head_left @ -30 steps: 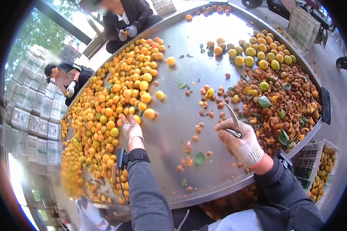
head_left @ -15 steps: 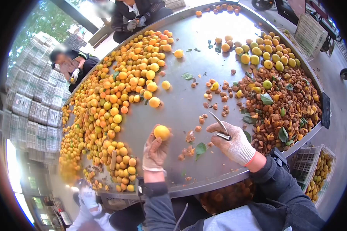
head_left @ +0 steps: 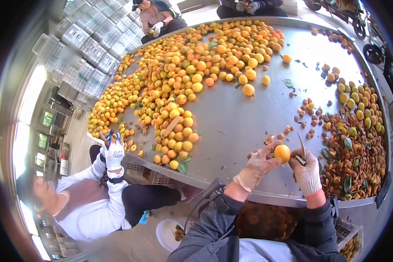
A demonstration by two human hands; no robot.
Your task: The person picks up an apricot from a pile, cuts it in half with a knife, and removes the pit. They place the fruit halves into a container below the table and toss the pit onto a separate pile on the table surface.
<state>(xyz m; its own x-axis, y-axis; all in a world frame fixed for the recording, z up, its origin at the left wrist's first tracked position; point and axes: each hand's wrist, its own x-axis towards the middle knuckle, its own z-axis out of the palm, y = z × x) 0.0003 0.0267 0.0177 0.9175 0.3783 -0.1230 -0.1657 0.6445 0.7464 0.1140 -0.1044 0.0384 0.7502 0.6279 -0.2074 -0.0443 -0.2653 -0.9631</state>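
My left hand (head_left: 256, 169), in a pale glove, grips a smooth yellow-orange apricot (head_left: 282, 153) between thumb and fingers. Close beside it, my right hand (head_left: 309, 177) in a white knit glove is closed around a small knife, its thin curved blade (head_left: 301, 143) pointing up just right of the fruit. Both hands are above the near edge of a metal table (head_left: 231, 139). Behind my left hand lie a few brown fruit scraps (head_left: 270, 139). To the right of my right hand spreads a heap of brown, cut-looking fruit pieces (head_left: 362, 153) with green leaves.
A large apricot pile (head_left: 196, 65) covers the table's left and far side, with a wooden stick (head_left: 171, 126) on it. Greener fruit (head_left: 358, 98) lies far right. A person (head_left: 87, 196) sits at left, others across. A white bucket (head_left: 165, 233) and a crate (head_left: 348, 238) stand below.
The view has swung left, bringing the seated person at the left fully into sight. My hands have come together, so the apricot is now right beside the knife.
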